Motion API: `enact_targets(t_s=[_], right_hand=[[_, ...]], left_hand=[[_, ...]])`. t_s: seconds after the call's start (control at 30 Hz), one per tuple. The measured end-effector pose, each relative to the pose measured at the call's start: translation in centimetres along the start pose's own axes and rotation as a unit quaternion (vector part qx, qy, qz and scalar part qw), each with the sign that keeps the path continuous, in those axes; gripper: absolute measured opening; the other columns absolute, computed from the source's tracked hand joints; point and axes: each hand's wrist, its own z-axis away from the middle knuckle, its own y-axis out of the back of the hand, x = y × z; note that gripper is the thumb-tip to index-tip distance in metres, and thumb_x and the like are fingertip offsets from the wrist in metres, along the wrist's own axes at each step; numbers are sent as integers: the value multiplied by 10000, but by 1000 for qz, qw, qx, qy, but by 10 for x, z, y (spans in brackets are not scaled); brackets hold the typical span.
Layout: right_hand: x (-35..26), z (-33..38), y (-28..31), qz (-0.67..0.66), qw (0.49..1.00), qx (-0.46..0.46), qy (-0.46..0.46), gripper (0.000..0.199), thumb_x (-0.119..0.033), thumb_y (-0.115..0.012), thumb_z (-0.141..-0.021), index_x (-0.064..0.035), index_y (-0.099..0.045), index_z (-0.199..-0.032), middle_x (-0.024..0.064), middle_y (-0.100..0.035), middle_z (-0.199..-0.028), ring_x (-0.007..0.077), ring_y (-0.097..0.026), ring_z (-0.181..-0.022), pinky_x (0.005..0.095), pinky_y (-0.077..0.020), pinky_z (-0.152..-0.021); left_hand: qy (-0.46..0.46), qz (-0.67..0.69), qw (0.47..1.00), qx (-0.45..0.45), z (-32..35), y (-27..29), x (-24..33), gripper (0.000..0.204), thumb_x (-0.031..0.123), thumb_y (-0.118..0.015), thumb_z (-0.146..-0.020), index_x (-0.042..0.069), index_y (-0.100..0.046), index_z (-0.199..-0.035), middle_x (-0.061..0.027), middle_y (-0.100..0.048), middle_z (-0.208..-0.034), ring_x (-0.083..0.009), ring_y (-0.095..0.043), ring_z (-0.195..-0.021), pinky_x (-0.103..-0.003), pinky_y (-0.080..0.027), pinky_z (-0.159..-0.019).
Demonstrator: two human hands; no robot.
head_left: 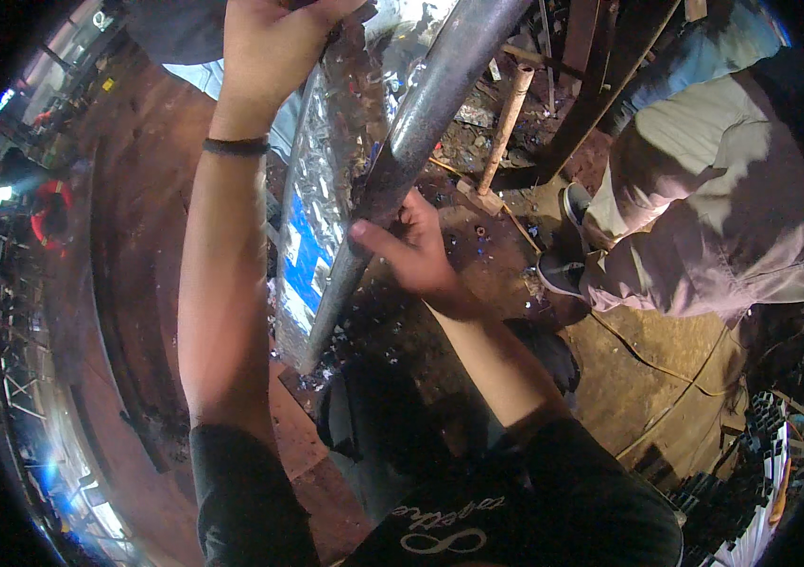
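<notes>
Both hands, left (270, 47) and right (416, 250), grip a foil-wrapped panel (322, 189) bearing blue rectangular labels (303, 255).

A second person (704, 198) crouches at the right, in pale trousers and a grey shoe with a white sole (563, 269) planted on the ground. Past that shoe a short wooden stick (506, 118) leans upright among scattered scraps and shavings (478, 132), and dark metal bars (600, 85) slant up toward the top edge. The floor (137, 236) is reddish brown and dusty (a thin cord (667, 364) trails over its yellower patch at the right). Stacked metal sections (752, 482) lie at the lower right. Far left, beyond the bend of the lens, sits something red and ring-shaped (51, 213), too small to identify.
</notes>
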Motion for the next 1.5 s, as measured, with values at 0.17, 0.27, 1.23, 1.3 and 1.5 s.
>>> enact_targets(t_s=[0.17, 0.27, 1.23, 1.3, 1.5], right_hand=[[-1, 2, 0, -3, 1000, 6, 8, 431, -34, -750, -927, -21, -582, -1323, 36, -699, -1173, 120, -627, -1084, 314, -485, -963], [-1, 2, -3, 3, 1000, 6, 11, 424, -33, -749, -925, -23, -585, -1316, 36, -701, -1167, 122, -631, -1079, 317, -491, -957], [-6, 2, -3, -5, 1000, 5, -6, 420, -50, -750, -930, -17, -587, -1315, 39, -680, -1198, 122, -609, -1108, 313, -472, -980], [-3, 2, -2, 10, 1000, 8, -1, 427, -53, -751, -930, -19, -584, -1321, 34, -675, -1203, 120, -604, -1114, 312, -469, -985], [6, 3, -8, -29, 999, 16, 20, 431, -45, -748, -931, -23, -581, -1328, 24, -673, -1195, 115, -603, -1109, 305, -471, -978]], left_hand=[[-16, -241, 966, -94, -9, -7, 46, 163, -8, -765, -900, -33, -741, -1059, -130, -713, -1001, -171, -679, -846, -326, -543, -687], [-153, -385, 903, -113, -10, -8, 54, 129, 7, -748, -903, -46, -705, -1013, -155, -695, -930, -192, -670, -773, -360, -531, -658], [-175, -302, 914, -209, -3, 13, 50, 204, -84, -735, -876, 23, -786, -1041, -130, -729, -1004, -253, -721, -855, -350, -578, -694], [-221, -317, 893, -232, -9, 15, 51, 206, -65, -725, -886, 15, -770, -1070, -142, -725, -1013, -277, -717, -860, -364, -576, -701], [-305, -415, 823, -241, -10, 21, 38, 157, 17, -667, -958, -9, -696, -1109, -162, -696, -989, -323, -695, -879, -398, -566, -710]])
